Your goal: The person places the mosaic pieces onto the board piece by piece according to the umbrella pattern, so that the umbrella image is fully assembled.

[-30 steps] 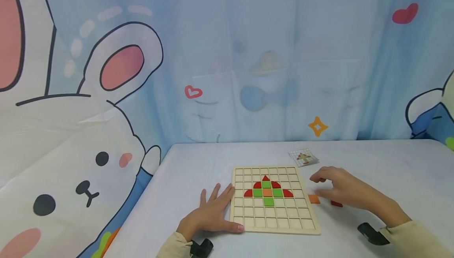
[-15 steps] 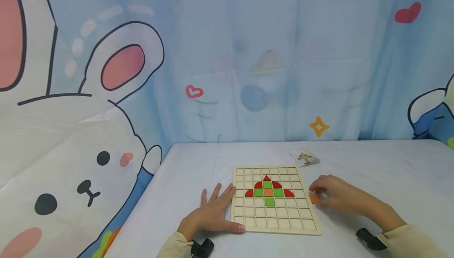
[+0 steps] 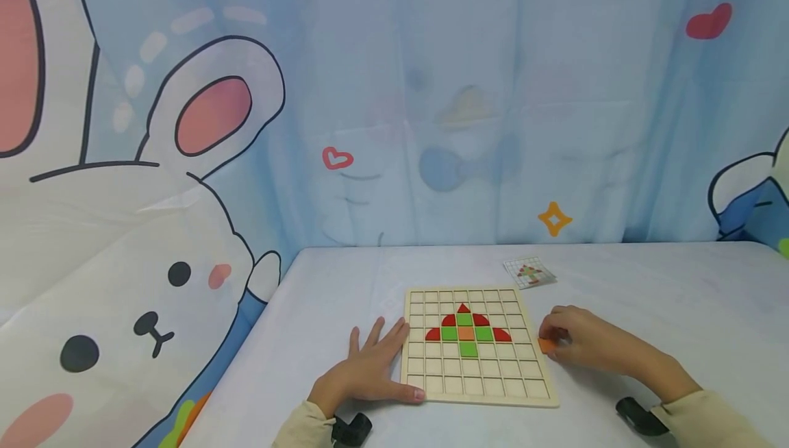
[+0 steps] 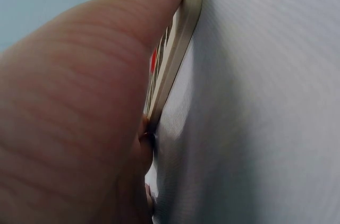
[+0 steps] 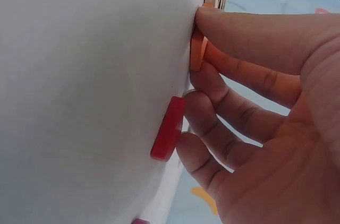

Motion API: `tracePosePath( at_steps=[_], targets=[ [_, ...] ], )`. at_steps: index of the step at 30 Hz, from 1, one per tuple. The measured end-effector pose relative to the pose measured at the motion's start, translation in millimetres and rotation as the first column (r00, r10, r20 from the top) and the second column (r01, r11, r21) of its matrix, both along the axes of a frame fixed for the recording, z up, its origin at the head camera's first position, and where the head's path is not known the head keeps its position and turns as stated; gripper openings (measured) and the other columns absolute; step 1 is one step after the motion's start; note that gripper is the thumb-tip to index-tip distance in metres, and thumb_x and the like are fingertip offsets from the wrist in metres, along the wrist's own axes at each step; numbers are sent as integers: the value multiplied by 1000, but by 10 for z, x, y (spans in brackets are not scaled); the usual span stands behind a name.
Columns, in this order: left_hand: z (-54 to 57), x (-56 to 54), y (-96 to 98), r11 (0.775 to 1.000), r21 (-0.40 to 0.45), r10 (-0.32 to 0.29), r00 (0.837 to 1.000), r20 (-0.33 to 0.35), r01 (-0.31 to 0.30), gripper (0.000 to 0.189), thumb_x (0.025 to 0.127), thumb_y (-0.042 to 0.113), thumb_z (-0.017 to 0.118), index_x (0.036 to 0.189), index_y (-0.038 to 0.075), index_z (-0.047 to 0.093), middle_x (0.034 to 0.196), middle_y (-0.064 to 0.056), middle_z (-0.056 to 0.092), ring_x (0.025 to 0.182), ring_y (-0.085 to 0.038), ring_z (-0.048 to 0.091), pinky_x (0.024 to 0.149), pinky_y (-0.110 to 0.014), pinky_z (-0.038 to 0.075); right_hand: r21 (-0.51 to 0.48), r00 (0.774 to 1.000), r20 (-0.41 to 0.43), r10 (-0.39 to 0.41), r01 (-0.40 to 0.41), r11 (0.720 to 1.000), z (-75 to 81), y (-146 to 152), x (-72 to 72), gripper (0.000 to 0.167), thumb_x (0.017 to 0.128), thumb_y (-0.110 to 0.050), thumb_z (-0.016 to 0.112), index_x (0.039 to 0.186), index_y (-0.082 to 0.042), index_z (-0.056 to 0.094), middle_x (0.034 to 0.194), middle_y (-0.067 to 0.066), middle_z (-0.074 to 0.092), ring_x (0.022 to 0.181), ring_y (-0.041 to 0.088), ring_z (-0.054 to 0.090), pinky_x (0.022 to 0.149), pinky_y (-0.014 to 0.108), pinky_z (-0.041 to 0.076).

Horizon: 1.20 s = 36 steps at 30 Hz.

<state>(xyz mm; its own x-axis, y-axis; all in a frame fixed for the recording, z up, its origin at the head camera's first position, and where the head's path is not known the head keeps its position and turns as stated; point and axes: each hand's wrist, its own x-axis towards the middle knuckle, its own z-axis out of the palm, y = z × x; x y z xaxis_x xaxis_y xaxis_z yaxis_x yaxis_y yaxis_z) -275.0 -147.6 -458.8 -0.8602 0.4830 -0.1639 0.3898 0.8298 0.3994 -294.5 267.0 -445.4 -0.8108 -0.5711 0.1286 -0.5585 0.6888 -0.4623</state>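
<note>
The wooden grid board (image 3: 493, 386) lies flat on the table, with red, green and orange tiles set in its middle. My left hand (image 3: 364, 374) rests at its left side, fingers spread, thumb on the near left corner. Beside the board's right edge my right hand (image 3: 592, 342) pinches an orange tile (image 3: 545, 346) between thumb and fingers. In the right wrist view this orange tile (image 5: 197, 49) sits low at the table surface. A red tile (image 5: 169, 128) lies next to the lower fingers there; the hand hides it in the head view.
A small printed card (image 3: 530, 273) showing a similar coloured pattern lies behind the board to the right. The white tablecloth (image 3: 690, 297) reaches back to a blue cartoon curtain (image 3: 370, 92). Another dark reddish piece (image 5: 140, 221) shows at the bottom of the right wrist view.
My right hand has come down and left onto the orange tile, its fingers closing around it. The red tile behind became covered in the head view. My left hand stays put.
</note>
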Motion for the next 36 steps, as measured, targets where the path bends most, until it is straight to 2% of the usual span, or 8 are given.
tracePosePath(
  at_steps=[7,14,21,26,36],
  targets=[
    [-26,-10,-12,1000,15,-4,1000,6,4,125,81,82,72,173,15,21,179,1,14,164,-36,-3,121,-71,-10,6,1000,8,-19,19,1000,2,7,-1,17,87,-10,88,98,-11,75,93,-9,60,83,5,51,72,31,51],
    [41,22,6,1000,-11,-9,1000,1,9,121,84,76,75,173,15,20,180,1,13,164,-35,-2,122,-72,-7,0,998,25,-54,54,999,53,-13,23,16,88,-9,88,99,-9,76,95,-7,61,83,5,52,73,31,52],
    [44,49,24,999,-37,8,1000,-13,-9,120,85,74,76,173,15,21,179,2,15,164,-33,0,123,-71,-4,-11,999,-2,-38,38,999,97,-26,50,16,88,-10,87,99,-9,76,94,-8,59,83,6,51,72,31,51],
    [42,39,24,999,-41,1,1000,-9,-2,120,85,74,76,173,15,20,180,1,14,164,-34,-1,122,-72,-4,-39,1000,18,-16,17,999,130,-48,61,15,90,-11,86,101,-9,76,92,-7,57,82,6,50,69,29,49],
    [15,8,11,999,-33,6,1000,-7,-7,120,85,75,75,173,16,20,180,2,14,164,-33,-1,122,-71,-6,-38,1000,-6,12,-12,999,229,-224,73,16,91,-13,86,102,-12,76,94,-10,58,85,7,55,74,30,54]
  ],
)
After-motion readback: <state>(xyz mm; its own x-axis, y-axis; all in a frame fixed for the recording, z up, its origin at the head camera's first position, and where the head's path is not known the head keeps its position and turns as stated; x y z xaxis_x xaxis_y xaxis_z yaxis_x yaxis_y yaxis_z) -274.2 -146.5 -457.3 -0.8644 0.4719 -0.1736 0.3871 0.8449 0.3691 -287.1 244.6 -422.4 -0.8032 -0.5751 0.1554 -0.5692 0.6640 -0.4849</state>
